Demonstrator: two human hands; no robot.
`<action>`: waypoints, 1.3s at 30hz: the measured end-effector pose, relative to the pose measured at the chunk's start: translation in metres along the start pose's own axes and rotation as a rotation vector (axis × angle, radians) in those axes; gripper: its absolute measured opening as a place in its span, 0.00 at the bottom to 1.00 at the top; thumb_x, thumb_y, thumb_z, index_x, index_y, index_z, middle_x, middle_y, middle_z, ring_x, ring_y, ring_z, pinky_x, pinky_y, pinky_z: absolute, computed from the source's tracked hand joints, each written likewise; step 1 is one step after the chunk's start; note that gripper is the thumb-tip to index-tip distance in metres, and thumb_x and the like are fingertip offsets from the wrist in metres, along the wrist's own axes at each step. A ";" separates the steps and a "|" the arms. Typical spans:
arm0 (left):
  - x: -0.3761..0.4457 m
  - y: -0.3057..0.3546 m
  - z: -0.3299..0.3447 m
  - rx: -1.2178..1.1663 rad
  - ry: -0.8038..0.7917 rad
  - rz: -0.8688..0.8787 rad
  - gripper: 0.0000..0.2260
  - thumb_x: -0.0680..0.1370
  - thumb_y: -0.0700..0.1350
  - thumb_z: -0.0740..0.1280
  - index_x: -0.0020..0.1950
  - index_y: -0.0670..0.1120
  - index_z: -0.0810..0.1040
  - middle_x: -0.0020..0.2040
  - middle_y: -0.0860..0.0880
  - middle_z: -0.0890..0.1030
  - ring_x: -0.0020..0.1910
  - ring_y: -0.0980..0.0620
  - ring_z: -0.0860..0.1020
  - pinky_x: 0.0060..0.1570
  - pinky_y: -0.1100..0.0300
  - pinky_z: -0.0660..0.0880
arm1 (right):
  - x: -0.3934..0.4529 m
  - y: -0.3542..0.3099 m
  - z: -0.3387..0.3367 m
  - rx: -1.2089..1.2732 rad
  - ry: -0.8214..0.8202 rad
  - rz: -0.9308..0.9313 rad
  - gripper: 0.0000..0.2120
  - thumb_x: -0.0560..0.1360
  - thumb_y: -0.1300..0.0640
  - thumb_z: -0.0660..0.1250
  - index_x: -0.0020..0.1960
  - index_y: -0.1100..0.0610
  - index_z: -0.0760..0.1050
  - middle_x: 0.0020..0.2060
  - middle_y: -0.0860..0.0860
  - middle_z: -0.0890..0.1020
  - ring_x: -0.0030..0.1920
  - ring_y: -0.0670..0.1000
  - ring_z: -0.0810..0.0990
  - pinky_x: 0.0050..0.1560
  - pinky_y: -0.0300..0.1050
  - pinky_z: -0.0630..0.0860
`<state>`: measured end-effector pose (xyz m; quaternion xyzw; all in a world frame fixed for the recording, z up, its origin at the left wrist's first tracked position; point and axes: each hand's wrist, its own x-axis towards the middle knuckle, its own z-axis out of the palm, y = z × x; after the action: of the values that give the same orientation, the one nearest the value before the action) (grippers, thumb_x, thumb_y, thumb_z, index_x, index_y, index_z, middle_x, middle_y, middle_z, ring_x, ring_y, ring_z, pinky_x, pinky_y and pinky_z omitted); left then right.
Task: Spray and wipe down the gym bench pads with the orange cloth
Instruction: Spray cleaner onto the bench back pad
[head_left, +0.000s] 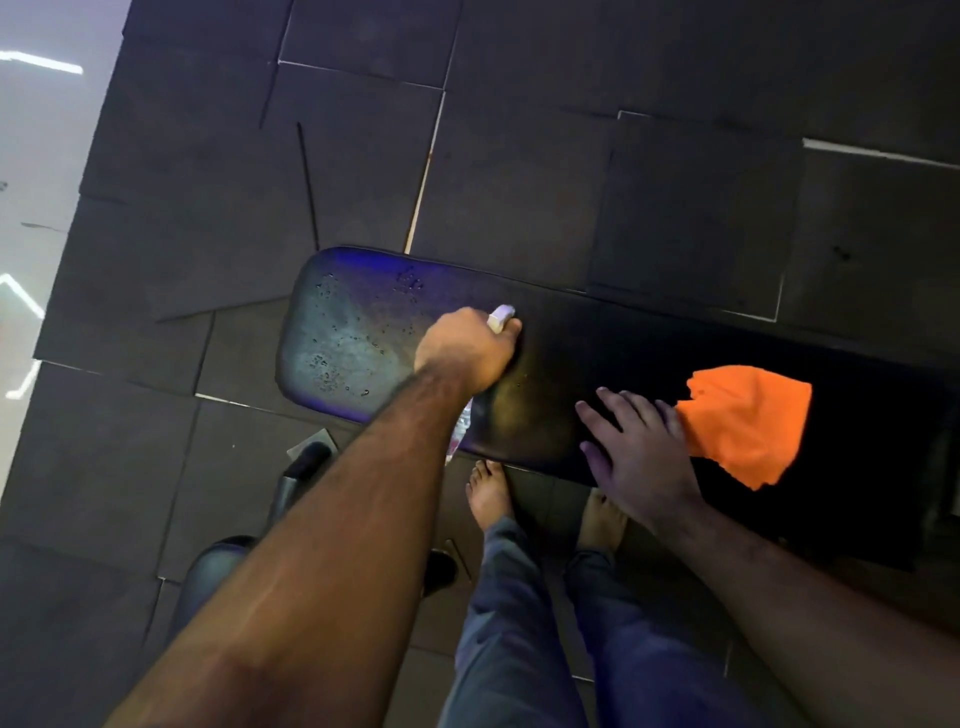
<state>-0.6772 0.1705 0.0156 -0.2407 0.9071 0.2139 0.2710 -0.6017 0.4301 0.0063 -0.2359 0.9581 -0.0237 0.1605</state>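
A long black bench pad (597, 364) runs across the middle of the view, its left end speckled with droplets. My left hand (467, 348) is above the pad, shut on a clear spray bottle (501, 316) whose white top shows past my fingers and whose body pokes out under my wrist. An orange cloth (748, 421) lies on the right part of the pad. My right hand (639, 452) rests flat on the pad with fingers spread, its thumb side touching the cloth's left edge; whether it pinches the cloth I cannot tell.
Dark rubber floor tiles (519, 171) surround the bench. My bare feet (488, 493) stand at the pad's near edge. A black bench leg with a foot (306, 462) and another dark rounded pad (213, 571) sit lower left. A pale glossy floor (31, 208) borders the left.
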 end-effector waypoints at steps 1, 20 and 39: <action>-0.007 -0.002 0.006 0.020 -0.014 -0.001 0.29 0.82 0.69 0.63 0.62 0.45 0.86 0.56 0.40 0.87 0.57 0.36 0.85 0.48 0.53 0.72 | -0.001 0.004 0.000 0.017 -0.002 -0.023 0.24 0.81 0.47 0.67 0.77 0.49 0.76 0.76 0.54 0.76 0.75 0.61 0.74 0.74 0.67 0.68; -0.031 0.118 0.049 0.101 -0.139 0.170 0.25 0.85 0.66 0.60 0.71 0.51 0.83 0.64 0.42 0.85 0.62 0.39 0.82 0.51 0.53 0.72 | -0.040 0.112 0.003 0.062 0.239 0.123 0.24 0.79 0.56 0.64 0.75 0.49 0.76 0.78 0.55 0.73 0.80 0.61 0.67 0.83 0.71 0.50; -0.091 0.137 0.088 -0.552 0.151 0.276 0.18 0.79 0.72 0.64 0.51 0.58 0.80 0.35 0.56 0.81 0.38 0.49 0.80 0.44 0.48 0.81 | -0.045 0.177 -0.021 0.477 0.147 0.326 0.12 0.73 0.64 0.74 0.56 0.58 0.79 0.54 0.52 0.81 0.57 0.57 0.80 0.54 0.49 0.77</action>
<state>-0.6520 0.3538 0.0383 -0.1948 0.8564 0.4684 0.0958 -0.6492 0.6073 0.0178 -0.0321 0.9598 -0.2392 0.1433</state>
